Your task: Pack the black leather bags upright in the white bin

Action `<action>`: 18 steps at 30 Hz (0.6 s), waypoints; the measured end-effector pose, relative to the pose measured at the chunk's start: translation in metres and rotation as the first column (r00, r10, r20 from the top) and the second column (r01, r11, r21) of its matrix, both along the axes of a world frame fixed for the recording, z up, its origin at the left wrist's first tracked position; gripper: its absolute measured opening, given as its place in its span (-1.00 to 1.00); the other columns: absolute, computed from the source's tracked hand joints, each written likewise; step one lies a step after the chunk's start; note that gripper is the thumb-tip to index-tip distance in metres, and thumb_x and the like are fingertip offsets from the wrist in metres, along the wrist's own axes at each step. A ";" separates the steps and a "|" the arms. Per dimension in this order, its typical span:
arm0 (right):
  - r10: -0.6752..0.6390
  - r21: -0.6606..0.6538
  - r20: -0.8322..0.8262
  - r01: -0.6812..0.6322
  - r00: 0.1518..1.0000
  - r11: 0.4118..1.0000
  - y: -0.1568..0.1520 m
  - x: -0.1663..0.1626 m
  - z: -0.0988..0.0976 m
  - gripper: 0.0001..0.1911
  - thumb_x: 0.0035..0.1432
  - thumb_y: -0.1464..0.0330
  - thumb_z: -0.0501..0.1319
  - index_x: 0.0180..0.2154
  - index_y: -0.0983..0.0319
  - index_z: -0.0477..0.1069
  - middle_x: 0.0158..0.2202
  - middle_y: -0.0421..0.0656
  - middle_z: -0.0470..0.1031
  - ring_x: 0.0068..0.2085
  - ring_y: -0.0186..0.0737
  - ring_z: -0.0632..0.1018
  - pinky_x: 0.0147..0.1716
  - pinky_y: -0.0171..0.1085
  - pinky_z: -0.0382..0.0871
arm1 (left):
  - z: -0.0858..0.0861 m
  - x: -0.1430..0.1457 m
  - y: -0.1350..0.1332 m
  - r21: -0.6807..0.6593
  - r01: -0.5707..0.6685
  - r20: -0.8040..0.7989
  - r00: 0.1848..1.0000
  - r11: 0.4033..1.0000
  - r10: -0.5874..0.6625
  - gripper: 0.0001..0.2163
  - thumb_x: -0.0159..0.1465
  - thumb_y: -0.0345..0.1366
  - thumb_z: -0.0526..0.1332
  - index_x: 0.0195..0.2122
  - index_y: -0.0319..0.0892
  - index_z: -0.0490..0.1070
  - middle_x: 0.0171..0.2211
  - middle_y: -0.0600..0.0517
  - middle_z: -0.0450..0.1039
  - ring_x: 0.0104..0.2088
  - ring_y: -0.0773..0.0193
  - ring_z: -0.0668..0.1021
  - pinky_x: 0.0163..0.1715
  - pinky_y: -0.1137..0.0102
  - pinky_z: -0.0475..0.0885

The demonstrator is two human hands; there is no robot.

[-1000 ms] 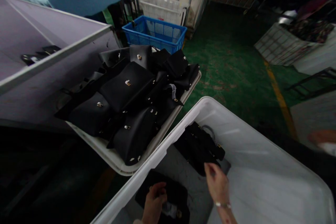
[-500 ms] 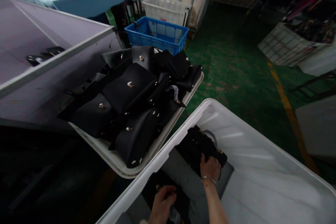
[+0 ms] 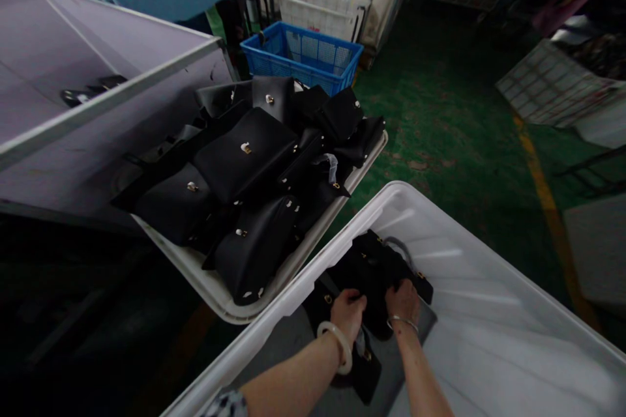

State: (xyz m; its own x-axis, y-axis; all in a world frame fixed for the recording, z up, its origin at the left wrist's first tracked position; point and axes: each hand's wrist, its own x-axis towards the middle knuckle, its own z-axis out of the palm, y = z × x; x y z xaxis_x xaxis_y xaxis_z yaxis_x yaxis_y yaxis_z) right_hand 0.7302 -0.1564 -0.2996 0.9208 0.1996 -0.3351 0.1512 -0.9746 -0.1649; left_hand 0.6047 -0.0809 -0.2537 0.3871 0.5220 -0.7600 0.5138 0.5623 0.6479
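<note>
Both my hands reach down into a large white plastic bin (image 3: pixel 489 287) at the lower right. My left hand (image 3: pixel 348 313), with a pale bangle on the wrist, grips a black handbag (image 3: pixel 364 365) that lies on the bin's floor. My right hand (image 3: pixel 403 300), wearing a thin bracelet, presses on a second black handbag (image 3: pixel 376 267) with gold fittings at the bin's far end. The two bags touch each other between my hands.
A white tray (image 3: pixel 210 287) heaped with several black handbags (image 3: pixel 244 156) stands to the left of the bin. A grey table (image 3: pixel 73 71) lies beyond it, and a blue crate (image 3: pixel 303 55) and a white crate (image 3: pixel 317 6) stand on the green floor (image 3: pixel 440 124).
My left hand has carried its black handbag forward along the bin floor until it meets the far bag. My right hand has stayed on the far bag.
</note>
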 end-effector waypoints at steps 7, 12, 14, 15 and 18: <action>0.091 0.179 -0.044 -0.082 0.995 0.981 -0.001 -0.033 -0.025 -0.66 0.21 0.16 0.18 -0.16 0.32 0.39 -0.26 0.01 0.52 -0.20 0.01 0.54 -0.31 -0.22 0.34 | -0.028 0.036 0.003 -0.005 -0.042 -0.100 0.994 0.999 0.041 -0.67 0.27 -0.17 0.24 -0.12 -0.40 0.45 -0.15 -0.29 0.51 -0.11 0.00 0.54 -0.11 0.26 0.36; 0.230 0.277 0.172 -0.271 0.958 0.922 -0.018 -0.067 -0.013 -0.78 0.20 0.31 0.08 -0.34 0.28 0.43 -0.25 0.02 0.49 -0.12 0.05 0.46 -0.07 -0.09 0.31 | -0.030 0.007 -0.005 -0.069 -0.059 -0.019 0.998 0.996 0.058 -0.71 0.26 -0.09 0.23 -0.31 -0.28 0.47 -0.26 -0.17 0.52 -0.22 0.10 0.55 -0.23 0.33 0.37; 0.238 0.276 0.285 -0.317 0.928 0.907 -0.022 -0.056 -0.003 -0.77 0.19 0.36 0.05 -0.30 0.29 0.45 -0.04 0.06 0.45 0.03 0.11 0.39 0.08 0.01 0.21 | -0.027 0.001 -0.006 -0.108 -0.048 0.034 0.998 0.993 0.052 -0.72 0.27 -0.10 0.21 -0.33 -0.27 0.47 -0.31 -0.12 0.50 -0.29 0.17 0.54 -0.28 0.36 0.35; 0.231 0.264 0.335 -0.326 0.914 0.908 -0.021 -0.043 0.001 -0.76 0.18 0.37 0.06 -0.22 0.31 0.45 0.11 0.07 0.35 0.13 0.15 0.32 0.15 0.03 0.15 | -0.026 0.000 -0.007 -0.126 -0.039 0.058 0.997 0.991 0.046 -0.73 0.28 -0.14 0.19 -0.32 -0.28 0.47 -0.33 -0.10 0.50 -0.33 0.21 0.52 -0.30 0.38 0.34; 0.223 0.198 0.356 -0.306 0.908 0.931 -0.007 0.014 0.005 -0.42 0.13 0.45 0.09 0.20 0.44 0.19 0.38 0.12 -0.09 0.31 0.15 0.12 0.26 -0.03 0.07 | -0.025 0.001 -0.005 -0.160 -0.012 0.089 0.996 0.987 0.027 -0.80 0.25 -0.24 0.19 -0.32 -0.30 0.47 -0.42 -0.06 0.45 -0.44 0.29 0.44 -0.40 0.40 0.26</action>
State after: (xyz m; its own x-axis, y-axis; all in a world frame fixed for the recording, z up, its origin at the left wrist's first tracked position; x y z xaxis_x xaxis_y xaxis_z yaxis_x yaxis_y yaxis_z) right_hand 0.7443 -0.1638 -0.2950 0.8709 0.4876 0.0613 0.4830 -0.8261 -0.2902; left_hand 0.6059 -0.0855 -0.2792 0.4491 0.4052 -0.7963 0.4449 0.6715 0.5926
